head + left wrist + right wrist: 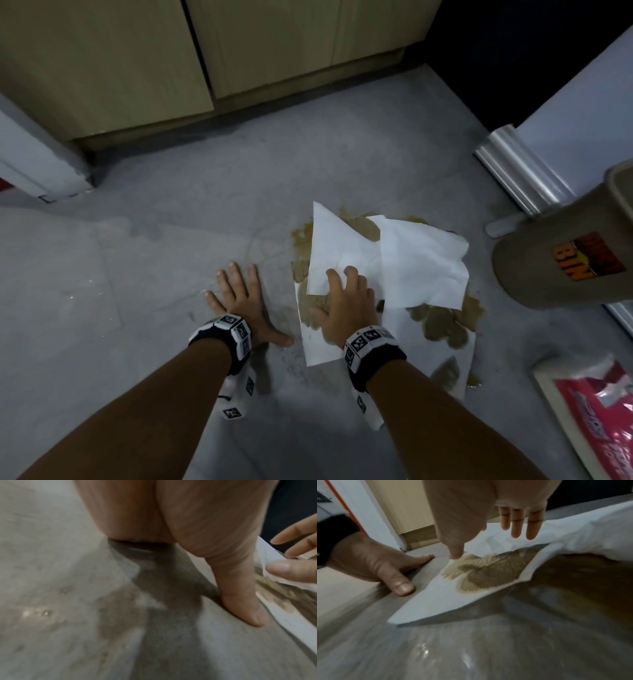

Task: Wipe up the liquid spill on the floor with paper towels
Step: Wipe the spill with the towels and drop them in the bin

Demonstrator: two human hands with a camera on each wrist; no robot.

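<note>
Several white paper towels point(418, 263) lie overlapped on a brown liquid spill point(445, 325) on the grey floor. The lower sheets are soaked brown in patches point(488, 574). My right hand point(346, 301) rests on the towels with fingers point(516, 526) nearly straight and the thumb tip touching the wet sheet. My left hand point(236, 298) lies flat on the bare floor just left of the towels, fingers spread, holding nothing. In the left wrist view its thumb point(240, 595) presses the floor beside the towel's edge point(288, 618).
A tan bin point(561, 253) stands close on the right of the spill. A pink packet point(603, 411) lies at the lower right. Wooden cabinets point(239, 51) line the far side, and a white appliance point(582, 113) stands at the right. Small wet drops point(291, 359) glisten near my wrists.
</note>
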